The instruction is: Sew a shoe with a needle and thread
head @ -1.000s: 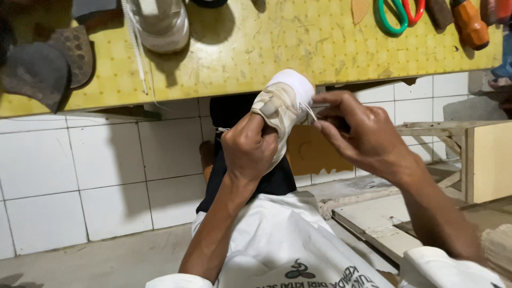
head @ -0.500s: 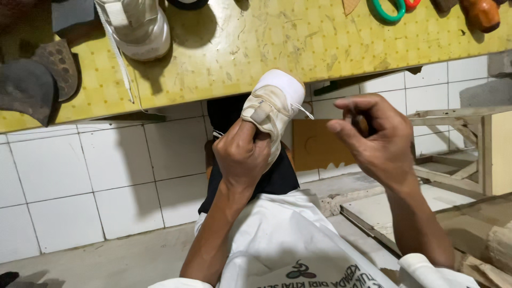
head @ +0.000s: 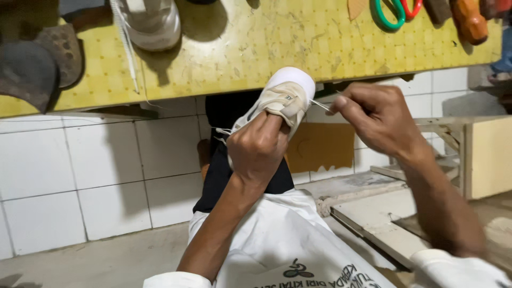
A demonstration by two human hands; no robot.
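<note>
My left hand (head: 258, 149) grips a white and beige sneaker (head: 285, 98) from below and holds it toe-up over my lap. My right hand (head: 376, 120) is just to the right of the shoe's toe, fingers pinched on a thin needle (head: 320, 105) whose tip touches the shoe's side. A white cloth (head: 282, 240) covers my lap beneath both hands.
A yellow perforated bench top (head: 256, 42) spans the top of the view, with a white sneaker (head: 152, 21), dark shoe soles (head: 37, 64), green and red scissors (head: 394, 10) and an orange tool (head: 469, 21) on it. White tiled wall (head: 80, 176) left, wooden frame (head: 453, 154) right.
My right hand drew away to the right of the shoe, then came back to its toe with the needle. My left hand kept holding the sneaker.
</note>
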